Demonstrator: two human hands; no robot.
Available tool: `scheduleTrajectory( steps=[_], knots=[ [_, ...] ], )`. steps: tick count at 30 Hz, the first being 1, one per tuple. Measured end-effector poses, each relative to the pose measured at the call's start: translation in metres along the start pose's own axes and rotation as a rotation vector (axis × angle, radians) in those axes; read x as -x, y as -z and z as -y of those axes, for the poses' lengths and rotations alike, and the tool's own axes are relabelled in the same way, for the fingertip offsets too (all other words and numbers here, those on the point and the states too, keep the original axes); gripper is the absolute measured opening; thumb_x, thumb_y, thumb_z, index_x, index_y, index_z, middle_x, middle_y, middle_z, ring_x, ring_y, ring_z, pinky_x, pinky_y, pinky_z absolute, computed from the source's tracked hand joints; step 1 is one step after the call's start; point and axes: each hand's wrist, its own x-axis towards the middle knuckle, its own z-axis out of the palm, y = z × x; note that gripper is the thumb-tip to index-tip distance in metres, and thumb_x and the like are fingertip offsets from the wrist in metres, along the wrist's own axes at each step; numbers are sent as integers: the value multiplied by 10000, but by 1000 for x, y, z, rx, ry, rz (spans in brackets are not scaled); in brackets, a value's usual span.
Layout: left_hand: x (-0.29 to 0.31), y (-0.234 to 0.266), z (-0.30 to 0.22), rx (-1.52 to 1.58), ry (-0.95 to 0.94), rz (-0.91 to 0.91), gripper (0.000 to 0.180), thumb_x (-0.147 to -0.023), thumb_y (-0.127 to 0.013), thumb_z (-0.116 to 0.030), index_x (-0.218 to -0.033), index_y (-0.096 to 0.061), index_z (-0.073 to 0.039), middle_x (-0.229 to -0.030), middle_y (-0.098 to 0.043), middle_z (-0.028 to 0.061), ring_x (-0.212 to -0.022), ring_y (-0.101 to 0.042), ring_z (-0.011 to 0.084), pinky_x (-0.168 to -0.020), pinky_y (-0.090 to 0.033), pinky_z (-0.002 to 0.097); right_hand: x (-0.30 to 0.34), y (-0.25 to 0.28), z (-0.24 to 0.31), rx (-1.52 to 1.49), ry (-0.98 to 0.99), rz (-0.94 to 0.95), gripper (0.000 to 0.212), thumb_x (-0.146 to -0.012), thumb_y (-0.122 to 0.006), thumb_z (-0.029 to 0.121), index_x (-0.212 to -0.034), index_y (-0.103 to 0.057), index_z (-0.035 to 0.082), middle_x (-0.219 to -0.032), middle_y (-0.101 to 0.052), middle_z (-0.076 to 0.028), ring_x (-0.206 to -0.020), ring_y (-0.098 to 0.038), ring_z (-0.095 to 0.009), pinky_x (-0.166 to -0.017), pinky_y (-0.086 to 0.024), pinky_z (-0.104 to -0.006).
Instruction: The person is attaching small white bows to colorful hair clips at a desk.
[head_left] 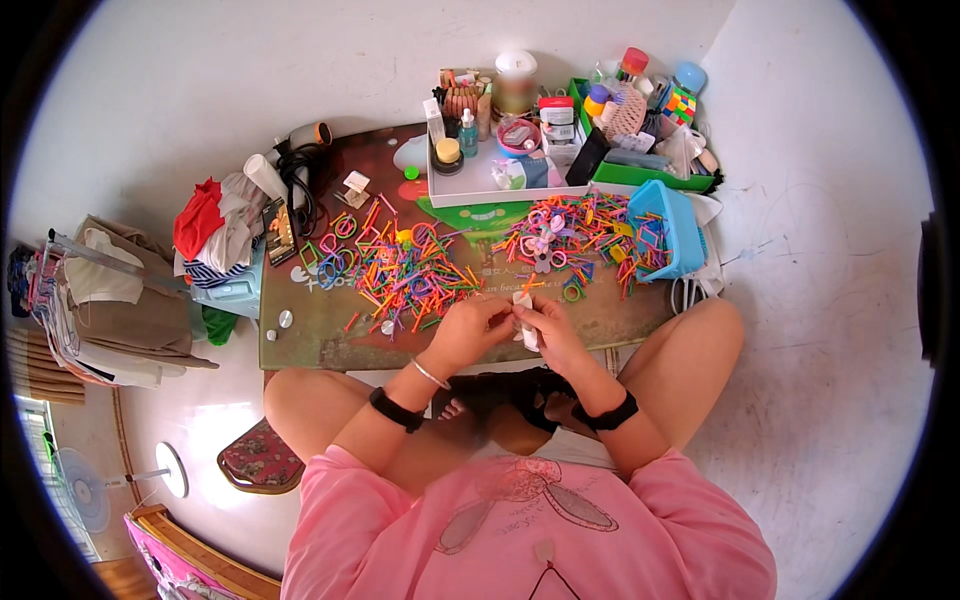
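Grasping a small white oblong object (530, 340) with right hand (555, 335) over the dark glossy table (312, 338); cannot tell whether left hand's (470, 330) grip holds anything. Seemingly unfinished, with multicoloured plastic sticks (420, 275) left heaped loose.

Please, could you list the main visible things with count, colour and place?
Flat printed table: one, brown-green, mid-picture
Slim white object: one, white, near picture centre
Thin plastic sticks: many, multicoloured, piled on table
Rectangular plastic basket: one, light blue, table's right end
Shallow rectangular tray: one, white, table's back
Long plastic box: one, green, right of tray
Round pedestal fan: one, white, lower left
Floral padded seat: one, dark red, left side
Hanging cloth garments: several, mixed, far left
Left hand: one, bare, beside the object
Right hand: one, bare, holding object
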Motion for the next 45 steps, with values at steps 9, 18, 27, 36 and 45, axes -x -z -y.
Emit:
scheduleTrajectory(
  steps=[9,18,27,36,45],
  knots=[
    [-1,-1,-7,214,160,4,128,-794,-646,-105,-828,-623,16,-686,-595,69,-567,-553,94,-500,-437,245,5,-10,0,-105,45,-97,157,-849,-573,129,-957,-584,17,-814,-608,-18,-685,-575,-85,-570,-449,-227],
    [-1,11,10,560,311,263,93,-821,-615,-88,-814,-623,4,-672,-579,9,-591,-518,54,-527,-423,213,-1,5,10,-146,40,-225,114,-821,-581,124,-879,-599,27,-688,-555,9,-588,-521,-73,-503,-400,-216],
    [-5,10,5,334,319,-44,151,-848,-630,-138,-858,-619,12,-699,-609,20,-578,-536,57,-534,-437,203,1,3,13,-131,95,-128,157,-863,-575,115,-955,-620,-4,-813,-623,-32,-674,-583,-87,-577,-479,-236],
    [-7,6,13,719,440,-137,150,-868,-597,-106,-931,-610,29,-754,-625,28,-670,-581,74,-603,-468,210,8,-9,4,137,-15,5,214,-882,-575,166,-981,-628,-18,-841,-636,-34,-716,-583,-73,-632,-462,-216],
    [-6,-1,22,645,368,-122,168,-911,-547,-185,-974,-572,-31,-834,-608,15,-742,-577,78,-659,-477,227,4,-4,-1,334,156,53,244,-899,-558,189,-1017,-617,-17,-817,-621,-4,-693,-544,-44,-625,-436,-204]
  ],
)
